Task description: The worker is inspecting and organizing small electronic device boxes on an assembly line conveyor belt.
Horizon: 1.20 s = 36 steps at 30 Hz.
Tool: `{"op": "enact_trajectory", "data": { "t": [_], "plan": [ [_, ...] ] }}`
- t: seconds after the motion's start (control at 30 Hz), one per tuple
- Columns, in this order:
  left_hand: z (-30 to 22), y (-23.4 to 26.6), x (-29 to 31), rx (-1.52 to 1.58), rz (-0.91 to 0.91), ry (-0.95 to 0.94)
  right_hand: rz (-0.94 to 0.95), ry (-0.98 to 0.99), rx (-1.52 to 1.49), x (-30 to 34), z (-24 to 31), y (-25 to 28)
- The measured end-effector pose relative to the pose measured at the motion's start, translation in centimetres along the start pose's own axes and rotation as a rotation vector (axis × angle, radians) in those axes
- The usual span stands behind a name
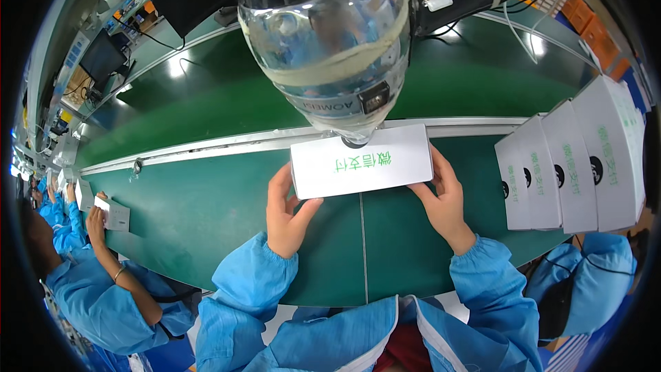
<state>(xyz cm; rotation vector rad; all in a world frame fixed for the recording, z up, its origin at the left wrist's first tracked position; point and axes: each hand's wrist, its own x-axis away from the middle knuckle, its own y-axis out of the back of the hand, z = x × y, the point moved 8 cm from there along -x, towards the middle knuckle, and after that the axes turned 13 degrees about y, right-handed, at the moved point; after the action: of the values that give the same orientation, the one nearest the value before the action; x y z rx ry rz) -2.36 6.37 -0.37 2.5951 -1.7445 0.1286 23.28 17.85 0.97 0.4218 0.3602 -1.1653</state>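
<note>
Between my two hands is a white box with green lettering on the side facing me. My left hand grips its left end, thumb along the lower edge and fingers behind. At the right end my right hand holds it the same way. The box's far edge lies just below the narrow end of a clear, rounded device with a black ribbed cap and a black handle. That narrow end covers a little of the box's far edge.
On the right, several similar white boxes stand in a row. A metal rail crosses the green table beyond my hands. To the left, a co-worker in blue handles a white box. Cables hang at the upper right.
</note>
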Motion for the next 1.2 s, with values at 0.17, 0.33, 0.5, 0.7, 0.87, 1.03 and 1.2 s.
{"op": "enact_trajectory", "data": {
  "t": [0.17,0.33,0.5,0.7,0.87,1.03,1.2],
  "plan": [
    [0.06,0.0,-0.04,-0.012,-0.01,-0.011,0.002,-0.021,-0.028,0.37,-0.27,-0.06],
    [-0.1,0.0,-0.12,0.002,-0.01,-0.018,0.01,0.003,-0.051,0.06,0.04,-0.13],
    [-0.23,-0.06,-0.16,0.004,-0.003,-0.052,0.006,-0.003,-0.041,0.05,0.26,0.02],
    [-0.25,0.0,-0.06,-0.002,0.002,-0.039,-0.01,-0.006,-0.054,0.38,0.34,0.17],
    [-0.41,-0.06,-0.2,-0.006,-0.018,-0.014,-0.021,0.009,-0.043,0.18,0.17,0.12],
    [-0.72,-0.18,-0.21,0.015,-0.024,-0.022,-0.028,0.015,-0.026,0.13,0.2,0.32],
    [-0.66,-0.05,-0.31,0.006,-0.035,-0.03,-0.034,0.023,-0.007,0.06,0.14,0.36]
  ]
}}
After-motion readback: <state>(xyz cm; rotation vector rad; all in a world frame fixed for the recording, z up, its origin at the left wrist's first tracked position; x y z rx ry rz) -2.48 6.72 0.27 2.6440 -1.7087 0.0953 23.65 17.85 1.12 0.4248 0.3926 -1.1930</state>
